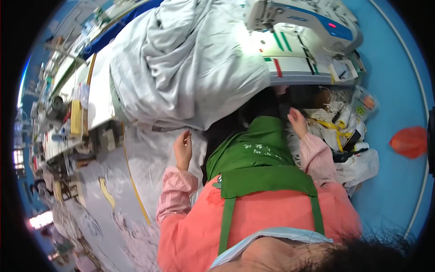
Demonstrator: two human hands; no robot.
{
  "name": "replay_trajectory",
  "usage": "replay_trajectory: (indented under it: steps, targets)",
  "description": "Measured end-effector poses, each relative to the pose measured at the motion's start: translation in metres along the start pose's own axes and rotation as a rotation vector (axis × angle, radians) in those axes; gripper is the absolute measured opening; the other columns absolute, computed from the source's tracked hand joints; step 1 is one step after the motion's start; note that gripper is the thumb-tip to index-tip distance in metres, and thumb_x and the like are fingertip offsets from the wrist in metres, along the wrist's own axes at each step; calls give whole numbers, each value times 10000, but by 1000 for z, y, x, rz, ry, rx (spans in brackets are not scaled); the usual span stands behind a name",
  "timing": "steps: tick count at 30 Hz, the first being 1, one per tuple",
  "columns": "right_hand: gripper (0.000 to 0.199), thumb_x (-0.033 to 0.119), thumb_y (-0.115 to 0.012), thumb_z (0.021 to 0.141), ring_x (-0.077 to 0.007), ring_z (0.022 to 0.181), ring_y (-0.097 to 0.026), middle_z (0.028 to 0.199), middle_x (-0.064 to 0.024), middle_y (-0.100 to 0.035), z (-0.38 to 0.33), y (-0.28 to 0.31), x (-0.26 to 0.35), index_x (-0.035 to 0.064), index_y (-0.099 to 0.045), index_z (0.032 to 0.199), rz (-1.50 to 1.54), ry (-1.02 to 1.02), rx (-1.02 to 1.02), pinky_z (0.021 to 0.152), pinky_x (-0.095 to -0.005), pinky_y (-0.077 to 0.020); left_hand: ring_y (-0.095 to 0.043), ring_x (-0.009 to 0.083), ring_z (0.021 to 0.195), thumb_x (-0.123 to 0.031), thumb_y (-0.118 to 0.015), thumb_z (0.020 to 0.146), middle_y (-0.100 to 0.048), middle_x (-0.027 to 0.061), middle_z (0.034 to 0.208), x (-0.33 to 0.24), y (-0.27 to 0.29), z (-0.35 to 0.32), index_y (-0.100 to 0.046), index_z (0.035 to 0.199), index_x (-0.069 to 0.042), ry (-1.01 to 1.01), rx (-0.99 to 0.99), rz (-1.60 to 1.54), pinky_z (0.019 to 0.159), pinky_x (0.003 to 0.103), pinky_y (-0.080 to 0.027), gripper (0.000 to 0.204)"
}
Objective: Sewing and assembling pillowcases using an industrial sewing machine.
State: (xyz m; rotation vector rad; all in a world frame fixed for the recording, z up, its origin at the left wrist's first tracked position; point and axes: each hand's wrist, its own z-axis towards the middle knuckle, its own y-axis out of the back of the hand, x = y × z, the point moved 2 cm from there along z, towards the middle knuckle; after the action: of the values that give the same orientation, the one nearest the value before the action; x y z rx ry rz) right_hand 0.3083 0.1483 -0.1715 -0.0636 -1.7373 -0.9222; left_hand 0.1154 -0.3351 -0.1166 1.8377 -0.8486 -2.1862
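A: Where was the work?

B: The pale grey fabric (181,63) lay heaped over the desk (99,104), spilling past its near edge beside the sewing machine (299,22).

A: And the hands?

B: The left hand (183,149) hung loosely curled below that edge, holding nothing. The right hand (297,122) was raised near the scrap bags (344,136), fingers half bent; whether it gripped anything, I couldn't tell.

A: Advice?

B: Probably gather the fabric's hanging edge with both hands, evenly.

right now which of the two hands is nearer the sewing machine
The right hand, raised just below the white and blue sewing machine beside the scrap-filled bags. The left hand hangs lower, by the grey fabric heap.
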Motion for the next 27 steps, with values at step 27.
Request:
replay_trajectory:
  steps: [27]
  targets:
    - [214,118,-707,862,-187,921,-651,990,-128,-702,-131,-19,216,-31,-666,1010,680,386,1030,808,-325,-493,-561,397,1131,-403,-438,944,-576,258,1232,-65,43,297,-521,1311,-50,-480,55,1094,951,470,-442,515]
